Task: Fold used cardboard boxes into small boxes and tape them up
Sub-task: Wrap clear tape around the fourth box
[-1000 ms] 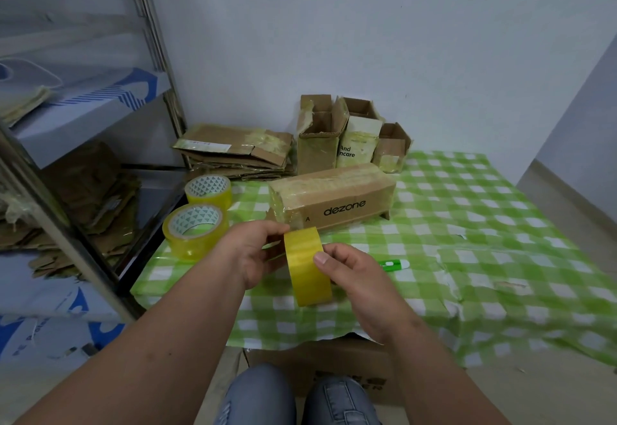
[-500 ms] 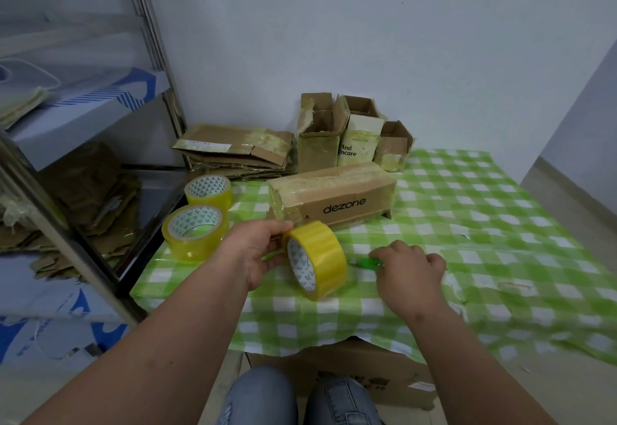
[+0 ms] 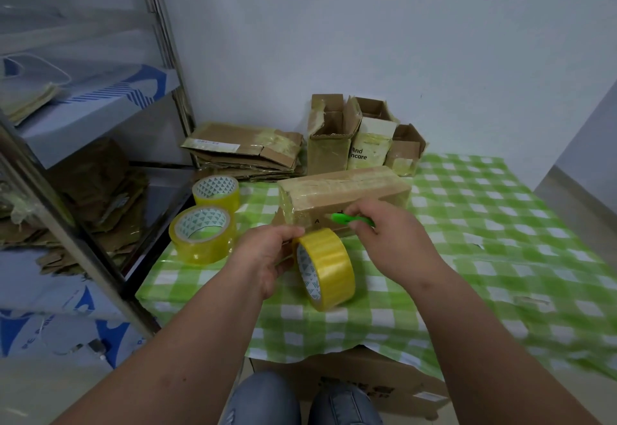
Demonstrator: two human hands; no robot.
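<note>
**Tape drawn out, cutter raised to sever it**

The step in hand looks like cutting the tape: the left hand (image 3: 267, 257) pinches something at the top edge of the yellow tape roll (image 3: 325, 269), which stands on edge on the green checked tablecloth (image 3: 500, 257) at the near middle; whether that is the free end of the tape cannot be told, since the strip itself does not show clearly; the right hand (image 3: 394, 241) is curled round a green cutter (image 3: 350, 220), its tip pointing left, held just above and beyond the roll and in front of the taped carton (image 3: 344, 197).

That carton lies closed on the cloth just beyond both hands, its top and left end glossy with tape, so it seems largely sealed; whether a strip runs from it to the roll is not clear.

Two more tape rolls (image 3: 203, 237) lie flat to the left; a stack of flattened cardboard (image 3: 243, 154) sits at the far left by the wall; three small open boxes (image 3: 364, 137) stand at the far middle, probably waiting their turn.

The next move likely calls for keeping the tape taut with the left hand while bringing the cutter's edge across it close to the carton; slack tape would fold onto itself, and the blade passes near the left fingers, so care is needed.
</note>
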